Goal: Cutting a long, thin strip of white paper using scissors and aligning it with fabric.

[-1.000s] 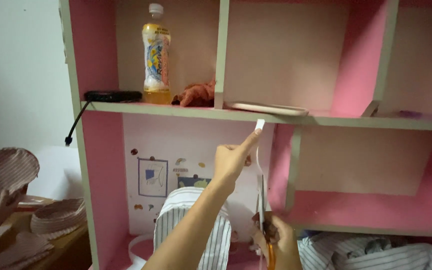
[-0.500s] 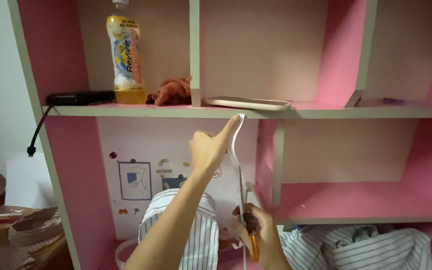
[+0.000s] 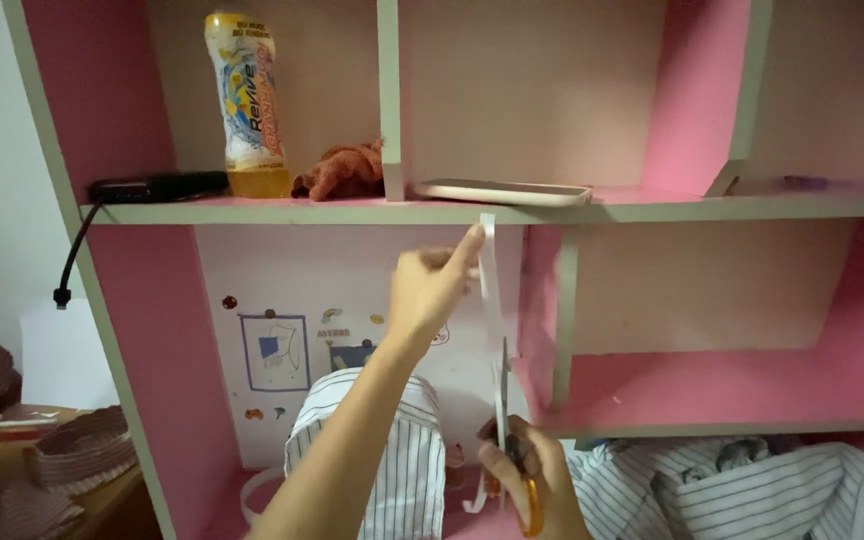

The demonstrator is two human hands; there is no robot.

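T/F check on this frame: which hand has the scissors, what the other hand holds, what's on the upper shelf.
1. The right hand holds orange-handled scissors. True.
2. The left hand pinches a white paper strip and holds it up. True.
3. The scissors' blades point downward. False: they point up along the strip.
4. A drink bottle lies on its side on the upper shelf. False: it stands upright.
5. A flat phone-like slab lies on that shelf. True.
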